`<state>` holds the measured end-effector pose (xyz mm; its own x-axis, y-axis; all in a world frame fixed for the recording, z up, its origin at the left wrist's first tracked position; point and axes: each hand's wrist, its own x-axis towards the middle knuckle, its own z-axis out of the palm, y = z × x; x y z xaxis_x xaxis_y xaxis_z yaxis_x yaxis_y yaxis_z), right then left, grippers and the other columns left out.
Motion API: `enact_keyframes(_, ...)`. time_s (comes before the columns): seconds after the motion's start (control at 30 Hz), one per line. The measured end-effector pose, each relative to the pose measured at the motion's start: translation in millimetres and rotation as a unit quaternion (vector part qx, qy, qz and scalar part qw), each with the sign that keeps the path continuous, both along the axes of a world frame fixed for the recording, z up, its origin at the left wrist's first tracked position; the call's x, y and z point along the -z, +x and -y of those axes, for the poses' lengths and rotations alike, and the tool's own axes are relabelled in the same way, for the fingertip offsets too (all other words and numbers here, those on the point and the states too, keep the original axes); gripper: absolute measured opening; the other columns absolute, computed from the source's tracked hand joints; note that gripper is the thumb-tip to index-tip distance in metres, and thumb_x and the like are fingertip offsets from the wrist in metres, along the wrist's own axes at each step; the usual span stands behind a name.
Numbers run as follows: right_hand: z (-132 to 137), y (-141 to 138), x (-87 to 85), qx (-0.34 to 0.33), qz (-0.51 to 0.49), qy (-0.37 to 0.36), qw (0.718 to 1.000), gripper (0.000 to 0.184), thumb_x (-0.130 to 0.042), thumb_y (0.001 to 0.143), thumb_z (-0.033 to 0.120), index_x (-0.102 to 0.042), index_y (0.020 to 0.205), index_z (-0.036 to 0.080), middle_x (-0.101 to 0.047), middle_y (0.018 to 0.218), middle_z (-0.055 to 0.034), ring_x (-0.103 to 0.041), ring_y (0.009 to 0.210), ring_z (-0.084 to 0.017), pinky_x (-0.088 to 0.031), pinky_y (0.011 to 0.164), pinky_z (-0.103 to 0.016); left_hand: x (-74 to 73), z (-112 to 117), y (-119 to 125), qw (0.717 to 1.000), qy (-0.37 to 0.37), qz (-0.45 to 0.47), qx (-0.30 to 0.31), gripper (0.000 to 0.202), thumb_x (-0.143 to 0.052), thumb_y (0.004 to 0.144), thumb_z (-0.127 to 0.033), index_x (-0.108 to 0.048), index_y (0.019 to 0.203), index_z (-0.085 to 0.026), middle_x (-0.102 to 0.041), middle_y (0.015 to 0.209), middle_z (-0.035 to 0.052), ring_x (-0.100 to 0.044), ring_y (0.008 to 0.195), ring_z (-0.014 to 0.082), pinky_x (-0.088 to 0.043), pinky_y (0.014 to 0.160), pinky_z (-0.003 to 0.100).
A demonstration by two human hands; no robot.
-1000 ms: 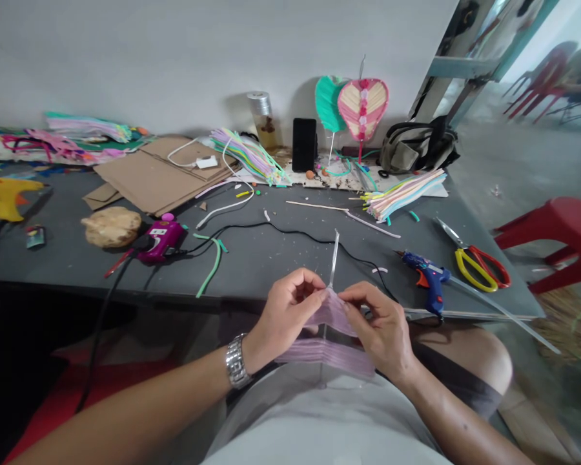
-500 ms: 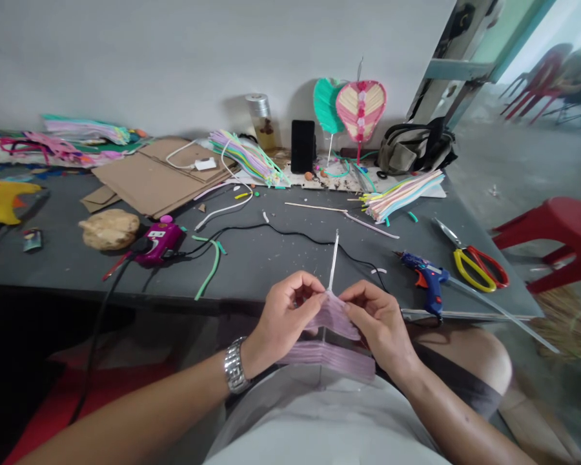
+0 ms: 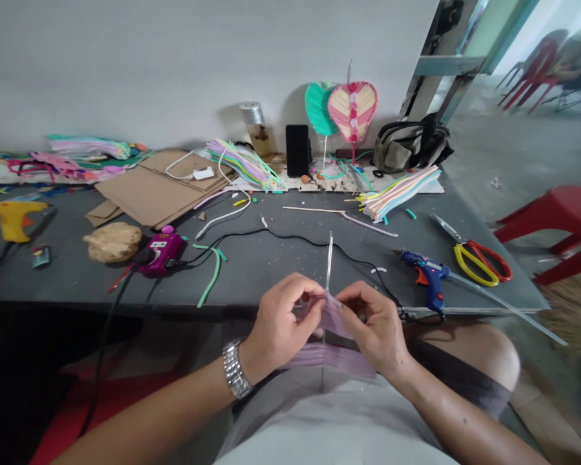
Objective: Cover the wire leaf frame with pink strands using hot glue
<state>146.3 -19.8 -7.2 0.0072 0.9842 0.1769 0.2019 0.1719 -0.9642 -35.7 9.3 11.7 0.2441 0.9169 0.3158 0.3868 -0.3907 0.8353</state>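
My left hand [image 3: 290,320] and my right hand [image 3: 372,326] meet just before the table's front edge. Both pinch an upper band of lilac pipe cleaners [image 3: 336,321], thumbs and forefingers on either side of its middle. A thin metal wire [image 3: 329,258] runs up through this band and ends in a small loop over the table. Below the hands, a second lilac band [image 3: 329,357] sits on the same wire, close to my shirt. My fingers cover parts of the upper band.
On the grey table [image 3: 271,258] lie a blue glue gun [image 3: 428,274], scissors [image 3: 474,261], a black cord and a purple box [image 3: 159,252]. Pipe-cleaner bundles [image 3: 399,192], cardboard [image 3: 159,194], a phone [image 3: 297,150] and two heart-shaped fans [image 3: 352,111] are farther back. A red stool [image 3: 556,226] stands right.
My view has shifted slightly. My right-hand fingers have moved a little inward along the upper lilac band, covering more of it. Both hands still pinch it.
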Motion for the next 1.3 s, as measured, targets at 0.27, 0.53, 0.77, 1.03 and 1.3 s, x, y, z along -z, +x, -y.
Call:
enact_keyframes(0.27, 0.9, -0.9, -0.7, 0.009, 0.072, 0.079, 0.994, 0.008, -0.062, 0.089, 0.018, -0.067, 0.083, 0.019, -0.063, 0.072, 0.0016, -0.053, 0.060, -0.011, -0.044, 0.058, -0.023, 0.4, -11.1, 3.7, 0.886, -0.391, 0.247, 0.010, 0.028, -0.085, 0.071, -0.032, -0.070, 0.088, -0.015, -0.066, 0.074, -0.0010, -0.060, 0.064, 0.0107, -0.048, 0.060, 0.023)
enact_keyframes(0.53, -0.9, -0.5, 1.0, -0.010, -0.019, -0.033, 0.999, 0.018, -0.067, 0.090, 0.032, -0.070, 0.080, 0.017, -0.061, 0.067, 0.0015, -0.050, 0.059, -0.011, -0.040, 0.056, -0.024, -0.7, -15.0, -1.9, 0.833, -0.467, 0.290, 0.060, 0.031, -0.093, 0.065, -0.031, -0.072, 0.081, -0.014, -0.067, 0.073, 0.0001, -0.063, 0.062, 0.0120, -0.051, 0.057, 0.024)
enact_keyframes(0.77, -5.2, -0.9, -4.7, -0.050, -0.155, -0.170, 0.972, 0.031, -0.078, 0.081, 0.045, -0.065, 0.074, 0.018, -0.054, 0.058, 0.0046, -0.041, 0.051, -0.009, -0.031, 0.047, -0.022, -4.8, -18.0, -0.4, 0.810, -0.495, 0.290, 0.116, 0.027, -0.091, 0.066, -0.029, -0.072, 0.080, -0.016, -0.064, 0.070, -0.0023, -0.058, 0.058, 0.0093, -0.048, 0.054, 0.022)
enact_keyframes(1.03, -2.1, -1.3, -3.2, -0.023, -0.067, -0.108, 0.992, 0.033, -0.076, 0.086, 0.045, -0.060, 0.075, 0.018, -0.053, 0.060, 0.0045, -0.043, 0.054, -0.009, -0.035, 0.049, -0.023, -1.1, -21.8, -0.5, 0.804, -0.511, 0.267, 0.145, 0.020, -0.083, 0.070, -0.023, -0.069, 0.082, -0.016, -0.063, 0.072, -0.0021, -0.057, 0.061, 0.0091, -0.046, 0.056, 0.021)
enact_keyframes(1.3, -0.3, 3.2, 2.1, 0.006, 0.122, 0.169, 0.978, 0.006, -0.066, 0.093, 0.015, -0.066, 0.094, 0.021, -0.066, 0.081, -0.0008, -0.058, 0.069, -0.013, -0.048, 0.064, -0.026, 0.1, -24.1, 1.2, 0.791, -0.519, 0.283, 0.156, 0.021, -0.083, 0.069, -0.022, -0.066, 0.080, -0.015, -0.062, 0.071, -0.0020, -0.055, 0.061, 0.0091, -0.047, 0.060, 0.022)
